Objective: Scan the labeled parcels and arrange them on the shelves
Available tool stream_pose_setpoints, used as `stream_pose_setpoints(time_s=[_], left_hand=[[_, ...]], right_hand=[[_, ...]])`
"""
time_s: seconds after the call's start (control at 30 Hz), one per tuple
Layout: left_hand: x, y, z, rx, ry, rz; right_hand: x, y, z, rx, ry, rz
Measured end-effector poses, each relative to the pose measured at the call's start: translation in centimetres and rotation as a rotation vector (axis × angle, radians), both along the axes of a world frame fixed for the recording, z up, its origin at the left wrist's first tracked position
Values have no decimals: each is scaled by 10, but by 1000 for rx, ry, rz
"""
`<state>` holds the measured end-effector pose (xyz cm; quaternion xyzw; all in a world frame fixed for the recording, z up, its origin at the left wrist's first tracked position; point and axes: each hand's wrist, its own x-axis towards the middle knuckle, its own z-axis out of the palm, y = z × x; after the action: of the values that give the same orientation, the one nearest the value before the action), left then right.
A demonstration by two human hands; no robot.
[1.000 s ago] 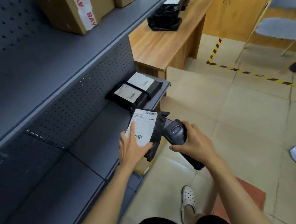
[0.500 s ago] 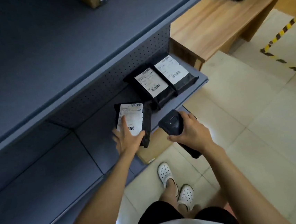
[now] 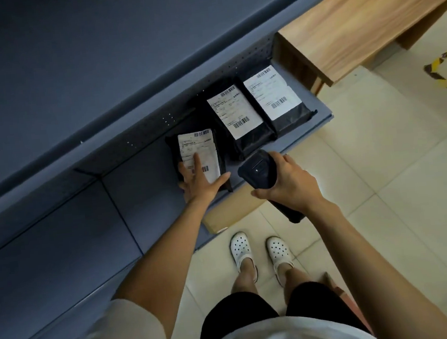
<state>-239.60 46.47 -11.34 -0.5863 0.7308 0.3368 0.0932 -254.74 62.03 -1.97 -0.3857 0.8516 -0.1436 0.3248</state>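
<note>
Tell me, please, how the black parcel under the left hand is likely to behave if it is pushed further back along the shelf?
The black parcel lies flat in a glossy bag, so it would probably slide on the smooth shelf rather than tip or roll. Its creased wrapping suggests some give, not a stiff box. The left hand rests on it with straight fingers, hinting it is light.

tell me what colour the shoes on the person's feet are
White, with small round holes across the tops of both shoes. The head view shows them plainly.

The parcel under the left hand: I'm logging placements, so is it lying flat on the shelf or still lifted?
Lying flat, label up, on the shelf. The left hand rests straight-fingered on the parcel.
</note>
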Motion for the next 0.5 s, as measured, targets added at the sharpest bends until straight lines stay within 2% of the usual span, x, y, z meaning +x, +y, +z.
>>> stream_pose_setpoints(time_s=[0.2,0.3,0.5], left_hand=[[20,45,3,-226,25,-100],[11,48,-2,-141,46,-140],[-23,15,0,37,-44,-161]], right_hand=[[-17,11,-1,5,-30,61],[-24,13,-1,4,-34,88],[-41,18,7,24,-20,126]])
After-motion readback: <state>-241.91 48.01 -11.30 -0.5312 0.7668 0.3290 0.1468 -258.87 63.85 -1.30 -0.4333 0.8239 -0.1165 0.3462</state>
